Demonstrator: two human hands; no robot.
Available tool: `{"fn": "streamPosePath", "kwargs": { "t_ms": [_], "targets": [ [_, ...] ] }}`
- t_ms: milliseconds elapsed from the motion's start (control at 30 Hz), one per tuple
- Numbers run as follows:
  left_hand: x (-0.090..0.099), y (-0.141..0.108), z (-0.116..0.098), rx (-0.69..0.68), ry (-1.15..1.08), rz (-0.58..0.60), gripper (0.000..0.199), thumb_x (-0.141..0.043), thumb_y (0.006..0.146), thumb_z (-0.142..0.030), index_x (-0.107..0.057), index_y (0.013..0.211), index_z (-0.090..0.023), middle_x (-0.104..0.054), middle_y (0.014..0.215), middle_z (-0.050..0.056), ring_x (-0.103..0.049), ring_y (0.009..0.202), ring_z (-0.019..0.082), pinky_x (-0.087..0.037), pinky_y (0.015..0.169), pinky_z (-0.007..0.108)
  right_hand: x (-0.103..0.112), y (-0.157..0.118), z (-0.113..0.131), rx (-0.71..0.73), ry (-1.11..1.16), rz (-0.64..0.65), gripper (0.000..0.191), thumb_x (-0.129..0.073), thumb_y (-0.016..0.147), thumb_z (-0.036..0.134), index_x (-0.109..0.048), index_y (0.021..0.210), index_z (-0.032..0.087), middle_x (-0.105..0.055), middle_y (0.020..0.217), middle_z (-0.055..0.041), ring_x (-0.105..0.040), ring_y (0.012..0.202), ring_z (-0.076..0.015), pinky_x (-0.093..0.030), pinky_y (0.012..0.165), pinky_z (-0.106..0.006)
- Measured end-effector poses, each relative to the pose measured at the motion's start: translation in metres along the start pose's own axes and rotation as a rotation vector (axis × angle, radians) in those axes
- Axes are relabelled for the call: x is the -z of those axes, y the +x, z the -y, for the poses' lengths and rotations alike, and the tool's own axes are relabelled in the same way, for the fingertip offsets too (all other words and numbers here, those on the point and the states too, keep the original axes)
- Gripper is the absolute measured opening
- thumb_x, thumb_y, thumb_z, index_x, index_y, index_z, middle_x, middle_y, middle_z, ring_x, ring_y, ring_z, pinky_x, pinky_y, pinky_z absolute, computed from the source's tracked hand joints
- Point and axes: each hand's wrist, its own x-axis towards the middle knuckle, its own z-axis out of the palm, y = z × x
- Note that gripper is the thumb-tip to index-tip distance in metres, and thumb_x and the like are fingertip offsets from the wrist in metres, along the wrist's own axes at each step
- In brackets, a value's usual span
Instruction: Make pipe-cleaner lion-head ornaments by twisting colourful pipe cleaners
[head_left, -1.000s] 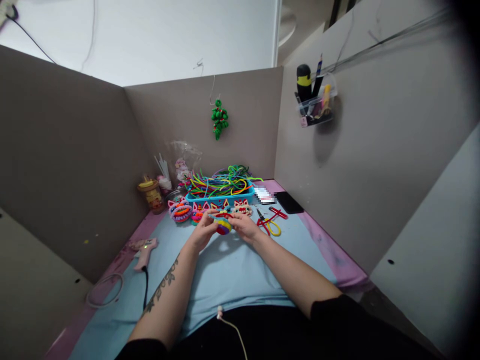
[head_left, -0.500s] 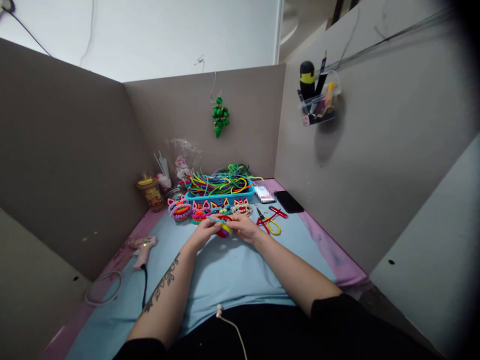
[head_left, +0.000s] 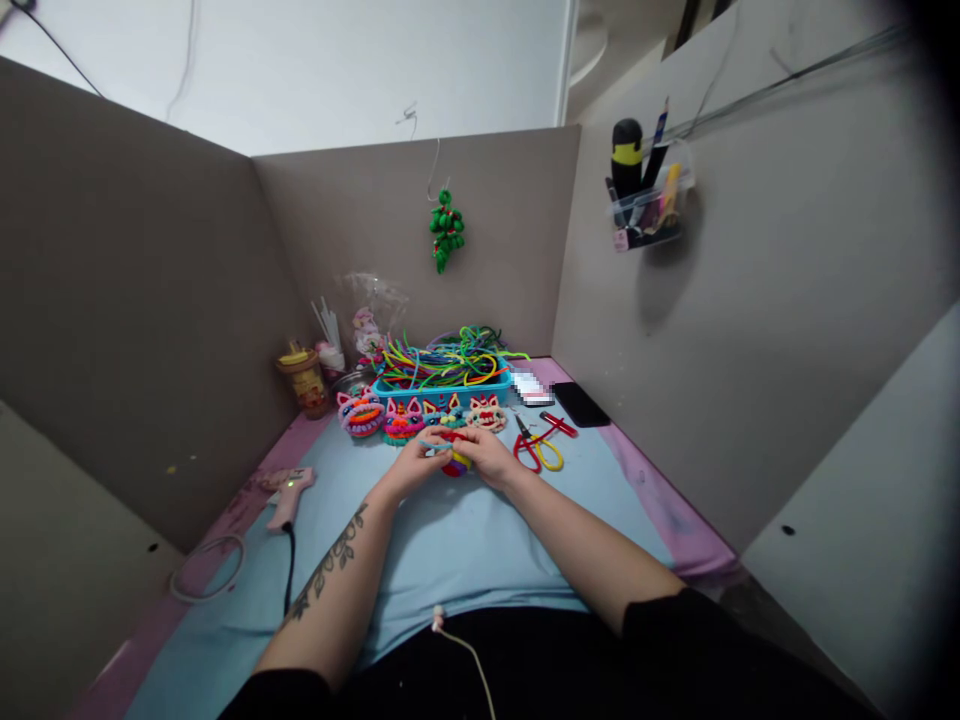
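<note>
Between my two hands is a small craft piece (head_left: 458,465) of red, yellow and purple fuzzy stems, held just above the blue cloth. My left hand (head_left: 417,467) is closed on its left side, with a light blue stem (head_left: 435,445) at the fingertips. On the right side, my right hand (head_left: 484,455) pinches the same piece. Parts of the piece are hidden behind the fingers. Several finished animal-face pieces, among them a pink one (head_left: 403,421) and a cream one (head_left: 487,413), stand just behind my hands.
A blue basket (head_left: 442,393) of colourful stems stands at the back. Scissors (head_left: 541,450), a red tool (head_left: 559,425) and a black phone (head_left: 581,404) lie to the right. A pink glue gun (head_left: 288,497) with a cable is at the left, a cup (head_left: 306,382) behind it.
The craft piece has turned slightly in my fingers, with less of its front red part showing. Both hands keep hold of it. The view has shifted a little.
</note>
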Motion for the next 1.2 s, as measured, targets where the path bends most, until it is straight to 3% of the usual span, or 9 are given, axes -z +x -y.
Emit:
{"fn": "streamPosePath", "kwargs": {
  "t_ms": [200, 433, 667, 900, 1067, 1200],
  "targets": [
    [0.000, 0.000, -0.004, -0.021, 0.052, 0.000, 0.026, -0.066, 0.071, -0.042, -0.067, 0.069, -0.016, -0.056, 0.115, 0.012, -0.052, 0.108, 0.026, -0.040, 0.093, 0.038, 0.002, 0.002, -0.003, -0.009, -0.021, 0.000, 0.023, -0.069, 0.064, 0.028, -0.067, 0.081, 0.013, -0.064, 0.067, -0.0007, -0.053, 0.055, -0.0096, -0.039, 0.056, -0.023],
    [-0.004, 0.002, 0.003, 0.012, 0.078, -0.086, 0.023, -0.069, 0.069, -0.038, -0.065, 0.063, -0.016, -0.058, 0.113, 0.012, -0.055, 0.105, 0.026, -0.041, 0.092, 0.038, 0.001, 0.003, -0.002, 0.007, 0.005, -0.033, 0.027, -0.067, 0.062, 0.024, -0.069, 0.088, 0.015, -0.067, 0.077, -0.0021, -0.058, 0.065, -0.0126, -0.042, 0.064, -0.025],
    [-0.002, 0.002, 0.003, -0.015, 0.104, -0.052, 0.019, -0.068, 0.070, -0.036, -0.070, 0.074, -0.018, -0.061, 0.114, 0.011, -0.056, 0.105, 0.026, -0.041, 0.091, 0.037, 0.002, 0.004, 0.000, 0.085, -0.146, -0.031, 0.014, -0.062, 0.066, 0.024, -0.068, 0.075, 0.015, -0.063, 0.076, -0.0014, -0.052, 0.064, -0.0115, -0.039, 0.060, -0.025],
    [-0.004, 0.004, 0.006, -0.032, 0.023, -0.107, 0.020, -0.071, 0.066, -0.033, -0.061, 0.072, -0.017, -0.062, 0.110, 0.011, -0.057, 0.105, 0.025, -0.041, 0.092, 0.039, 0.005, 0.006, -0.002, 0.172, -0.295, -0.024, 0.015, -0.060, 0.070, 0.029, -0.064, 0.066, 0.015, -0.059, 0.076, -0.0016, -0.049, 0.065, -0.0116, -0.036, 0.059, -0.024],
    [-0.011, 0.001, -0.003, 0.055, -0.064, -0.119, 0.025, -0.062, 0.073, -0.039, -0.054, 0.069, -0.016, -0.060, 0.114, 0.012, -0.058, 0.101, 0.023, -0.045, 0.084, 0.035, 0.005, 0.006, -0.001, 0.190, -0.386, -0.037, 0.020, -0.059, 0.072, 0.031, -0.061, 0.060, 0.014, -0.056, 0.075, -0.0016, -0.047, 0.066, -0.0114, -0.036, 0.059, -0.023],
    [-0.013, 0.000, -0.002, 0.136, -0.178, -0.137, 0.030, -0.064, 0.071, -0.043, -0.054, 0.068, -0.015, -0.055, 0.123, 0.012, -0.060, 0.090, 0.021, -0.049, 0.074, 0.031, 0.002, 0.005, 0.002, 0.163, -0.411, -0.048, 0.022, -0.060, 0.070, 0.033, -0.062, 0.059, 0.014, -0.056, 0.080, -0.0031, -0.049, 0.070, -0.0126, -0.037, 0.061, -0.023]
  ]
}}
